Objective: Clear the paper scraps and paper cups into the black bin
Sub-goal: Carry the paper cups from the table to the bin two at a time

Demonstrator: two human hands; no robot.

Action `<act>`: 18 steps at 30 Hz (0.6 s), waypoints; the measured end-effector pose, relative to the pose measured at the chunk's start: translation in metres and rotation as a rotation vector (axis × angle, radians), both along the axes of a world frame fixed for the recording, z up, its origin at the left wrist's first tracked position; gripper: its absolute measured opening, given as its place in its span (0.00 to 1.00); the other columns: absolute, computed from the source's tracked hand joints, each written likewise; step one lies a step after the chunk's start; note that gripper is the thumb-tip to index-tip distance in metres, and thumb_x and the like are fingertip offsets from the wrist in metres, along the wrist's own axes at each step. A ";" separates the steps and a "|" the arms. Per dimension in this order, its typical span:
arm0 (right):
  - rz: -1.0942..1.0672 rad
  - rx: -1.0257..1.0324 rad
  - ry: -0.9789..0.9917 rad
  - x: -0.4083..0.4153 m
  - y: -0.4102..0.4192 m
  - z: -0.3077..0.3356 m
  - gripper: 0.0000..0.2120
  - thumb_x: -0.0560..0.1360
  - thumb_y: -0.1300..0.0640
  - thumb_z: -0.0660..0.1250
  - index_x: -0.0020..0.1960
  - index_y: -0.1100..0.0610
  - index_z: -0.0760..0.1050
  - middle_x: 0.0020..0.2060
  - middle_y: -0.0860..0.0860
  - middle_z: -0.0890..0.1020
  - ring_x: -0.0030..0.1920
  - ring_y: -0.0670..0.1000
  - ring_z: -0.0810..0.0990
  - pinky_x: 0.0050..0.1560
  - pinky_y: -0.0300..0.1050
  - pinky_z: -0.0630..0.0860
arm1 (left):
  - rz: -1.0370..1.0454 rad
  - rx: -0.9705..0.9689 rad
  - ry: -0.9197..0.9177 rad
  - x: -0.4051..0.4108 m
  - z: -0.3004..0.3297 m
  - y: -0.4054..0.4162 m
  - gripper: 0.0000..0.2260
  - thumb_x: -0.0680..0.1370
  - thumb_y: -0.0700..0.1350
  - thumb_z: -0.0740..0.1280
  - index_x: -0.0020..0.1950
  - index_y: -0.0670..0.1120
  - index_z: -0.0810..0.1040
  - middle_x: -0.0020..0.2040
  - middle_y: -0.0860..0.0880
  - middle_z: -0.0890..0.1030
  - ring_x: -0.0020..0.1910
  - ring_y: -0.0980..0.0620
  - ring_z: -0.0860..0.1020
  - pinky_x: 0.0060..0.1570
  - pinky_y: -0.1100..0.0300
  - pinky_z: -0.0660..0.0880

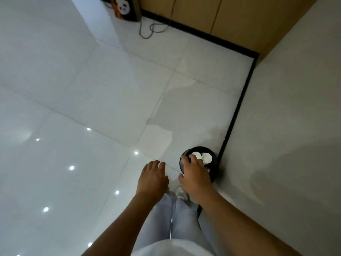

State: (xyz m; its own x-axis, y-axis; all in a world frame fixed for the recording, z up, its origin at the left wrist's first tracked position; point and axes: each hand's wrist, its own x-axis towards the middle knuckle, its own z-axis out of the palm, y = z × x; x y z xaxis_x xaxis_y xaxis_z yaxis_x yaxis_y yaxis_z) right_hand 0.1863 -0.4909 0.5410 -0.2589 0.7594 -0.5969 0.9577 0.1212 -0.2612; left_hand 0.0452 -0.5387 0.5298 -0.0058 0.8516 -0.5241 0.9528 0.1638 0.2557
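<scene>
Both hands out over glossy white tiled floor [92,80], by the wall.
Round black plastic bin [215,169] holds two white paper cups [206,157]. Right hand [195,175] above its rim, fingers loose, grasping nothing; left hand [153,179] relaxed, empty.

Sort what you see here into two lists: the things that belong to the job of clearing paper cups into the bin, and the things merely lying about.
Belong to the job:
black bin
two white paper cups inside it
right hand above the bin
left hand

Lying about:
panda-print bag by the far wall
loose cable on the floor
</scene>
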 end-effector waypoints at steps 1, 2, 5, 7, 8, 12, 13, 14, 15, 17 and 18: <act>0.052 0.000 0.006 -0.015 -0.006 0.013 0.27 0.78 0.52 0.62 0.74 0.53 0.58 0.70 0.54 0.64 0.67 0.56 0.65 0.62 0.48 0.71 | 0.055 0.009 0.007 -0.011 0.013 -0.013 0.22 0.81 0.51 0.57 0.73 0.46 0.62 0.71 0.48 0.67 0.71 0.49 0.63 0.72 0.58 0.58; 0.108 0.001 0.010 -0.030 -0.013 0.025 0.27 0.78 0.52 0.62 0.74 0.53 0.57 0.70 0.54 0.64 0.67 0.56 0.65 0.62 0.48 0.71 | 0.108 0.020 0.017 -0.022 0.025 -0.027 0.22 0.81 0.51 0.57 0.74 0.46 0.62 0.72 0.48 0.66 0.71 0.49 0.63 0.72 0.57 0.58; 0.285 0.009 0.009 -0.079 -0.037 0.055 0.28 0.79 0.51 0.61 0.76 0.52 0.55 0.73 0.54 0.62 0.68 0.56 0.65 0.63 0.47 0.71 | 0.274 0.044 0.044 -0.059 0.053 -0.071 0.22 0.81 0.51 0.57 0.74 0.46 0.62 0.72 0.48 0.66 0.71 0.49 0.63 0.73 0.57 0.57; 0.399 0.024 0.008 -0.115 -0.053 0.070 0.28 0.79 0.51 0.61 0.76 0.52 0.55 0.73 0.54 0.61 0.67 0.56 0.66 0.62 0.47 0.70 | 0.380 0.069 0.057 -0.087 0.067 -0.101 0.21 0.81 0.51 0.56 0.73 0.46 0.63 0.70 0.48 0.68 0.69 0.49 0.64 0.71 0.58 0.58; 0.452 0.029 0.012 -0.135 -0.063 0.076 0.28 0.79 0.51 0.61 0.76 0.52 0.55 0.73 0.54 0.62 0.67 0.56 0.66 0.62 0.47 0.70 | 0.434 0.079 0.061 -0.102 0.072 -0.118 0.21 0.81 0.51 0.56 0.72 0.46 0.63 0.70 0.48 0.68 0.69 0.49 0.65 0.71 0.58 0.58; 0.640 0.027 0.011 -0.220 -0.110 0.093 0.29 0.79 0.51 0.61 0.76 0.52 0.55 0.72 0.54 0.62 0.67 0.56 0.66 0.63 0.47 0.69 | 0.655 0.095 0.069 -0.170 0.089 -0.191 0.21 0.80 0.50 0.57 0.72 0.46 0.64 0.69 0.48 0.69 0.68 0.49 0.65 0.71 0.57 0.58; 0.687 0.024 0.005 -0.243 -0.124 0.095 0.29 0.79 0.51 0.61 0.76 0.52 0.55 0.72 0.54 0.62 0.68 0.56 0.66 0.64 0.48 0.69 | 0.708 0.088 0.071 -0.189 0.091 -0.211 0.21 0.80 0.50 0.57 0.72 0.46 0.64 0.69 0.48 0.69 0.68 0.49 0.65 0.71 0.57 0.58; 0.740 0.030 -0.002 -0.273 -0.144 0.098 0.29 0.79 0.52 0.61 0.76 0.52 0.55 0.72 0.54 0.62 0.68 0.56 0.66 0.64 0.48 0.69 | 0.764 0.085 0.075 -0.213 0.093 -0.238 0.21 0.81 0.51 0.57 0.72 0.46 0.63 0.69 0.48 0.69 0.68 0.49 0.65 0.71 0.57 0.58; 0.779 0.039 -0.009 -0.294 -0.157 0.099 0.28 0.79 0.52 0.61 0.76 0.52 0.55 0.72 0.54 0.62 0.67 0.56 0.66 0.64 0.48 0.69 | 0.800 0.085 0.077 -0.231 0.095 -0.257 0.21 0.81 0.51 0.56 0.73 0.46 0.63 0.69 0.48 0.69 0.68 0.49 0.66 0.70 0.58 0.58; 0.852 0.056 -0.004 -0.342 -0.193 0.104 0.28 0.79 0.52 0.61 0.75 0.52 0.56 0.71 0.53 0.63 0.67 0.56 0.67 0.63 0.48 0.69 | 0.869 0.075 0.072 -0.272 0.100 -0.303 0.21 0.81 0.51 0.56 0.73 0.46 0.63 0.68 0.48 0.69 0.67 0.49 0.66 0.69 0.58 0.59; 0.900 0.063 -0.003 -0.366 -0.213 0.105 0.27 0.79 0.52 0.60 0.75 0.52 0.56 0.71 0.53 0.64 0.67 0.56 0.67 0.63 0.48 0.69 | 0.906 0.071 0.076 -0.294 0.103 -0.327 0.21 0.80 0.50 0.57 0.73 0.46 0.64 0.68 0.48 0.70 0.67 0.49 0.67 0.68 0.59 0.59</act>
